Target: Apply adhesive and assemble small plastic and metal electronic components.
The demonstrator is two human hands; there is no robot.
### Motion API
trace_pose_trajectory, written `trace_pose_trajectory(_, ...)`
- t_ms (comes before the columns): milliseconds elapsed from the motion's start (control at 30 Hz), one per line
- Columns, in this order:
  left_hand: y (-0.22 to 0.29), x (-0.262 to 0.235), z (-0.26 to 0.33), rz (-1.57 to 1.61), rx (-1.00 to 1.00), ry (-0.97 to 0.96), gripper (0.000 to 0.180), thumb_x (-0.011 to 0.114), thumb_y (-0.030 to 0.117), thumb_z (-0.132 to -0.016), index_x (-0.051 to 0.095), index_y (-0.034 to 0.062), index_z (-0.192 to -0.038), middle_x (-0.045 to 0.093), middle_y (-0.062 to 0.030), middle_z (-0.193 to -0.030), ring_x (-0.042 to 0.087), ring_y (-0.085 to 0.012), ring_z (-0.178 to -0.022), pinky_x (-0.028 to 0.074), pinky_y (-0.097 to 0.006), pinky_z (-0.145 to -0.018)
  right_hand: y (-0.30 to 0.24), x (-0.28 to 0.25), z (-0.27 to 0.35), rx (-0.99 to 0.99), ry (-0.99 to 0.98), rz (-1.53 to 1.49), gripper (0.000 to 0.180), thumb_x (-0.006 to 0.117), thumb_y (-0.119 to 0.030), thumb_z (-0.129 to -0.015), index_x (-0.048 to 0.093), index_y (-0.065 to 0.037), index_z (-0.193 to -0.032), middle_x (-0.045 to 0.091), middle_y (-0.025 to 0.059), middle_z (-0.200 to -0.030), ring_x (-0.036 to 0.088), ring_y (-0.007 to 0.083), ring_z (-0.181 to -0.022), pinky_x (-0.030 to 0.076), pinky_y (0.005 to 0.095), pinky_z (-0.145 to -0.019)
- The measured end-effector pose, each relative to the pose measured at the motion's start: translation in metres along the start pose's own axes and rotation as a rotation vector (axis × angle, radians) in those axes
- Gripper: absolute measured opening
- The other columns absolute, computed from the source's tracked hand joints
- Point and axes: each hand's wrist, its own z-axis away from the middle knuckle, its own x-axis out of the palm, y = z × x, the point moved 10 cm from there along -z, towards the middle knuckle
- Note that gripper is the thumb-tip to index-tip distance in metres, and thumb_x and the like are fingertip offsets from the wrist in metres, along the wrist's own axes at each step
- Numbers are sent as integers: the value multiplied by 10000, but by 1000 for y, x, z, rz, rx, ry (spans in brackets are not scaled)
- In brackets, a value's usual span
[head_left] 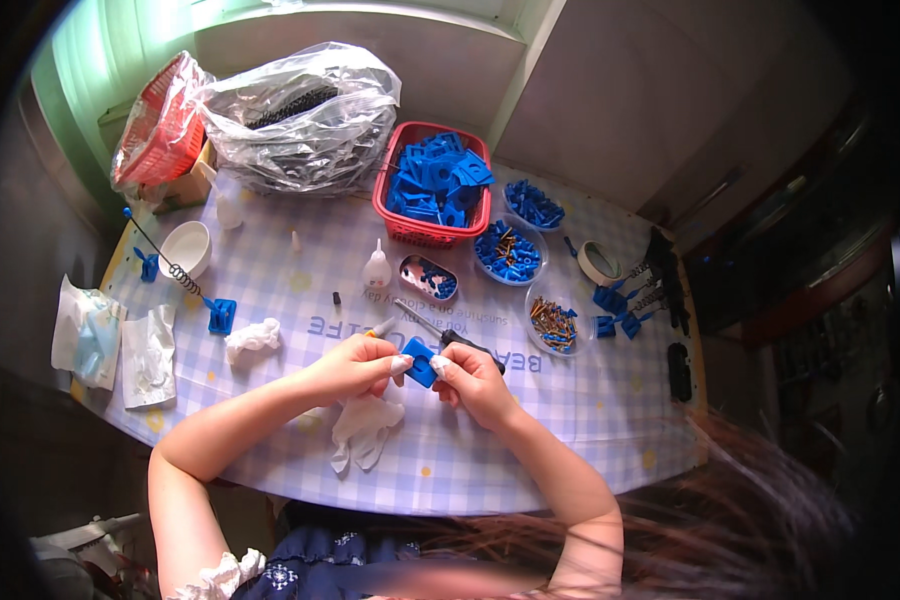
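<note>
A flat blue plastic piece (421, 368) with a round recess is held between my two hands above the near middle of the table. My left hand (358, 364) pinches its left edge. On the other side, my right hand (475, 384) grips the right edge with thumb and fingers. Both thumb tips have white wrapping. Just beyond the hands lies a screwdriver (460, 338) with a dark handle, partly behind my right hand. A crumpled white tissue (365, 432) sits below my left hand.
Beyond the hands stand a red basket (431, 232) of blue pieces, a squeeze bottle (377, 268), a small oval tin (429, 278) and tubs of blue and brass-coloured parts (553, 325). Spring assemblies (620, 300) lie right; a white bowl (186, 248) and a tissue packet (90, 330) left.
</note>
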Motion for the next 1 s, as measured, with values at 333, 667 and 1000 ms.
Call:
trace_pose_trajectory(333,-4,1,3,-49,57,27,249,471,258,-828,516,41,-715,485,22,-576,420,-24,-486,334,-183,-438,1,2,4,-71,-10,90,151,505,-160,-807,500,-30,-731,511,-10,-620,464,28,-549,370,168,-477)
trace_pose_trajectory(667,1,-3,6,-177,205,80,236,500,209,-811,532,14,-683,499,16,-571,454,-34,-543,357,-202,-474,2,4,8,-73,-23,206,123,496,-146,-813,505,-34,-764,498,-4,-639,445,34,-550,366,165,-491)
trace_pose_trajectory(1000,16,-3,12,-263,296,130,234,516,194,-790,529,1,-657,474,-12,-495,422,-48,-477,344,-232,-433,3,4,9,-94,-35,219,132,496,-137,-813,505,-17,-757,497,0,-638,459,43,-568,379,173,-520)
